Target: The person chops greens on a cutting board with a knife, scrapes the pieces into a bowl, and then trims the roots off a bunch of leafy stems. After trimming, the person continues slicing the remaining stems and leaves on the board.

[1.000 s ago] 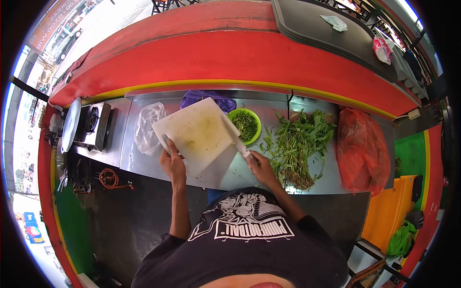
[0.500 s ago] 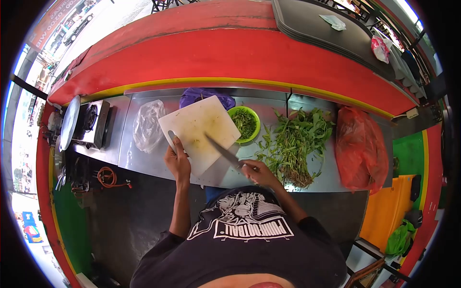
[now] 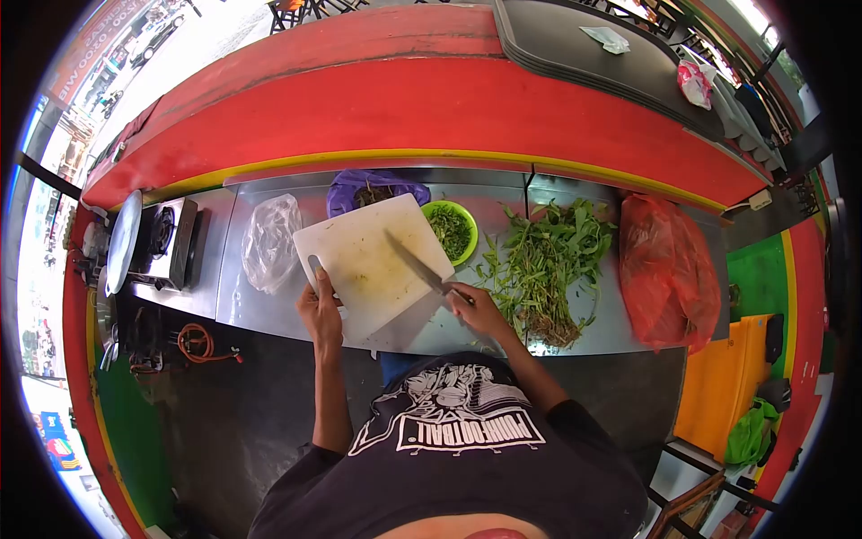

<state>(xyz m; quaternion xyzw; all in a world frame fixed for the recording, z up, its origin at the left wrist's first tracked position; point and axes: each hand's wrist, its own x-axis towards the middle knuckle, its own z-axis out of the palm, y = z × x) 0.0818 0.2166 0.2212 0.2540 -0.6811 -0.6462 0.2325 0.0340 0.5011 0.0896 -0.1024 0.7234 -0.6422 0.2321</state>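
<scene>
My left hand grips a white cutting board by its slotted corner, thumb on the upper face. Green stains and a few leaf bits mark the board. In my right hand is a kitchen knife by its handle, the blade pointing left across the board. Just beyond the board's right corner stands a lime green bowl of chopped greens. Behind the board, partly hidden by it, lies an open purple plastic bag with dark scraps in it. A heap of leafy green stalks lies right of my right hand.
A clear plastic bag lies left of the board, with a gas stove and a round metal lid or pan farther left. A red plastic bag sits at the metal counter's right end. A red ledge runs behind.
The board has shifted slightly, showing more of the purple bag and its contents. The knife is still held over the board, and the whole view has turned a little.
</scene>
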